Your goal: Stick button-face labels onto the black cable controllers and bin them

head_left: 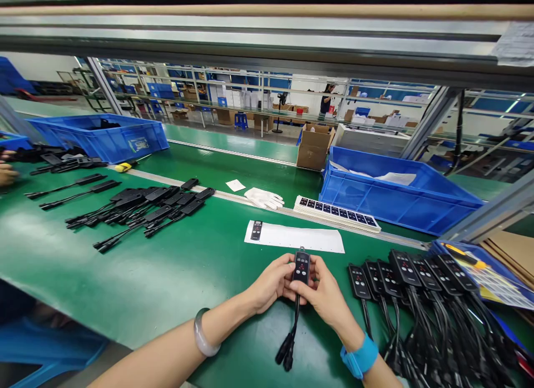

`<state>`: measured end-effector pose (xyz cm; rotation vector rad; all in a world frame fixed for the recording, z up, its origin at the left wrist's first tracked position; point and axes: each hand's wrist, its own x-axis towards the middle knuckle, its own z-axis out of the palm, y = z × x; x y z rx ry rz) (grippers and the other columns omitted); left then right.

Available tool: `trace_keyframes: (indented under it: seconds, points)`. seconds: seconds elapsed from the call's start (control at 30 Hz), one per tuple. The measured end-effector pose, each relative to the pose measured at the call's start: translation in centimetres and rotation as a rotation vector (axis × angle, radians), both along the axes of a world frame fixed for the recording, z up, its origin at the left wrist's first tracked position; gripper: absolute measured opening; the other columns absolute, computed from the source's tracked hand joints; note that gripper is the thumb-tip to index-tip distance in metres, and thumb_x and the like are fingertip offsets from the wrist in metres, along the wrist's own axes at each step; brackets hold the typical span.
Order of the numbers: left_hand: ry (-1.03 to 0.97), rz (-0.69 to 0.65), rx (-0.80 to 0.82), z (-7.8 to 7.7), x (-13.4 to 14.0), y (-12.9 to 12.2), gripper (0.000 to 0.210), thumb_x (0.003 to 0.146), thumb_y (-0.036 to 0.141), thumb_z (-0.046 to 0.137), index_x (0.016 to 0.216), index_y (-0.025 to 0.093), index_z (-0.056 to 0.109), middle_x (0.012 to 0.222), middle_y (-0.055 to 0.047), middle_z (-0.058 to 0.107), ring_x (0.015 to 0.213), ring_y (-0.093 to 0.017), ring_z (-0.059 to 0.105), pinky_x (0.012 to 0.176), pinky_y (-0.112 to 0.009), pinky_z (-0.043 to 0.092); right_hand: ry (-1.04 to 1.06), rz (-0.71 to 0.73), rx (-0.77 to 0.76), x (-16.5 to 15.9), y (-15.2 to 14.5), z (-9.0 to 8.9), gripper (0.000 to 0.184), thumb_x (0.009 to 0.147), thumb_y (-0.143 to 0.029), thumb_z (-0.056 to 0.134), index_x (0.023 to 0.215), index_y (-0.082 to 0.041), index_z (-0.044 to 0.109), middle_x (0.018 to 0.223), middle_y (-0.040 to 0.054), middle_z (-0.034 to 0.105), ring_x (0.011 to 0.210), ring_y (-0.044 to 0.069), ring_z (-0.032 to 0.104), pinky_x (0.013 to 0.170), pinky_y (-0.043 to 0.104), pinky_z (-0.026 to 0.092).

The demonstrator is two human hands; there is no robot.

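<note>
Between my two hands is a small black controller (pixel 301 267) with a printed button face and cables hanging toward me. My left hand (pixel 273 282) grips its left side, and my right hand (pixel 319 288) grips its right side with the thumb low on the front. Just beyond lies a white label strip (pixel 300 237) with one dark label (pixel 256 230) at its left end. To the right rests a pile of labelled controllers (pixel 404 268) with cables. On the left is a heap of plain black controllers (pixel 156 195), their button labels not visible.
A stack of label sheets (pixel 336 214), a white glove (pixel 264 198) and a yellow cutter (pixel 125 166) lie along the metal strip. Blue bins (pixel 400 201) stand behind, right and left. A blue tray (pixel 471 254) sits at right. Another person's hand (pixel 6 170) shows at the left edge.
</note>
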<state>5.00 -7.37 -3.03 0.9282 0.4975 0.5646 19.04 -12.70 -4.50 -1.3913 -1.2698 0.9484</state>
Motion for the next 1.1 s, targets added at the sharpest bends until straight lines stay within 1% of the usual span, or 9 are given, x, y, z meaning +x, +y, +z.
trace_keyframes:
  seconds: [0.1, 0.3, 0.43, 0.63, 0.7, 0.77, 0.87, 0.97, 1.1]
  points:
    - [0.005, 0.036, 0.011, -0.1, 0.2, 0.3, 0.029, 0.083, 0.037, 0.055, 0.100, 0.015, 0.050, 0.086, -0.010, 0.067, 0.076, -0.020, 0.067, 0.062, -0.027, 0.052, 0.111, 0.085, -0.002, -0.4, -0.2, 0.4, 0.063, 0.066, -0.028, 0.076, 0.122, -0.023, 0.047, 0.109, 0.0055, 0.063, 0.093, 0.020, 0.062, 0.077, 0.032, 0.052]
    - [0.113, 0.003, 0.167, -0.6, 0.3, 0.2, 0.038, 0.086, 0.042, 0.054, 0.113, 0.018, 0.042, 0.093, -0.009, 0.067, 0.064, -0.016, 0.067, 0.060, -0.028, 0.053, 0.134, -0.025, 0.018, -0.3, 0.0, 0.1, 0.043, 0.087, -0.043, 0.049, 0.124, -0.021, 0.051, 0.096, 0.0065, 0.064, 0.083, 0.019, 0.063, 0.063, 0.028, 0.055]
    - [0.116, -0.023, 0.207, -0.8, 0.3, 0.2, 0.043, 0.084, 0.046, 0.056, 0.113, 0.018, 0.043, 0.086, -0.008, 0.067, 0.064, -0.017, 0.067, 0.060, -0.028, 0.053, 0.002, -0.084, 0.043, -0.7, -0.4, -0.2, 0.040, 0.089, -0.042, 0.046, 0.122, -0.021, 0.052, 0.085, 0.0036, 0.060, 0.070, 0.017, 0.060, 0.052, 0.026, 0.054]
    - [0.029, -0.019, 0.106, -0.7, 0.4, 0.4, 0.054, 0.085, 0.055, 0.049, 0.125, 0.019, 0.041, 0.098, -0.011, 0.066, 0.081, -0.021, 0.067, 0.075, -0.035, 0.051, -0.481, -0.102, 0.226, -0.7, -0.7, 0.4, 0.052, 0.086, -0.032, 0.052, 0.137, -0.025, 0.041, 0.118, 0.0102, 0.052, 0.099, 0.024, 0.058, 0.077, 0.034, 0.055]
    - [0.094, -0.039, 0.276, -0.7, 0.0, 0.7, 0.059, 0.087, 0.058, 0.042, 0.131, 0.018, 0.039, 0.102, -0.013, 0.066, 0.088, -0.024, 0.066, 0.082, -0.041, 0.048, -0.661, -0.115, 0.240, -0.2, -0.7, 1.0, 0.046, 0.088, -0.026, 0.046, 0.134, -0.023, 0.044, 0.114, 0.0105, 0.053, 0.099, 0.024, 0.058, 0.080, 0.036, 0.053]
    - [0.237, 0.015, 0.606, -0.7, -0.6, 1.5, 0.058, 0.087, 0.055, 0.045, 0.133, 0.019, 0.042, 0.116, -0.015, 0.061, 0.106, -0.027, 0.059, 0.095, -0.045, 0.041, -0.879, -0.201, 0.198, 0.8, -0.7, 1.8, 0.041, 0.088, -0.022, 0.044, 0.128, -0.016, 0.049, 0.105, 0.0128, 0.055, 0.093, 0.026, 0.059, 0.079, 0.038, 0.052]
    - [0.436, 0.117, 1.025, -1.0, -1.5, 3.0, 0.055, 0.085, 0.049, 0.053, 0.132, 0.022, 0.046, 0.142, -0.013, 0.042, 0.134, -0.029, 0.032, 0.112, -0.045, 0.015, -1.237, -0.349, 0.011, 3.2, -1.4, 2.6, 0.031, 0.083, -0.018, 0.047, 0.109, -0.007, 0.060, 0.092, 0.0158, 0.056, 0.079, 0.028, 0.061, 0.069, 0.039, 0.051]
    - [0.544, 0.128, 1.108, -1.9, -2.0, 4.0, 0.059, 0.080, 0.051, 0.057, 0.129, 0.019, 0.049, 0.146, -0.015, 0.034, 0.140, -0.032, 0.017, 0.113, -0.048, 0.001, -1.519, -0.393, -0.180, 5.9, -2.4, 2.4, 0.022, 0.078, -0.014, 0.050, 0.092, -0.006, 0.065, 0.082, 0.0175, 0.058, 0.072, 0.031, 0.062, 0.060, 0.039, 0.047]
    - [0.606, 0.172, 1.184, -2.9, -1.5, 3.7, 0.058, 0.076, 0.053, 0.061, 0.122, 0.018, 0.053, 0.139, -0.018, 0.041, 0.134, -0.038, 0.026, 0.110, -0.054, 0.006, -1.646, -0.372, -0.169, 7.4, -1.8, 2.2, 0.040, 0.071, -0.008, 0.054, 0.109, -0.003, 0.062, 0.089, 0.0238, 0.060, 0.080, 0.038, 0.061, 0.060, 0.041, 0.043]
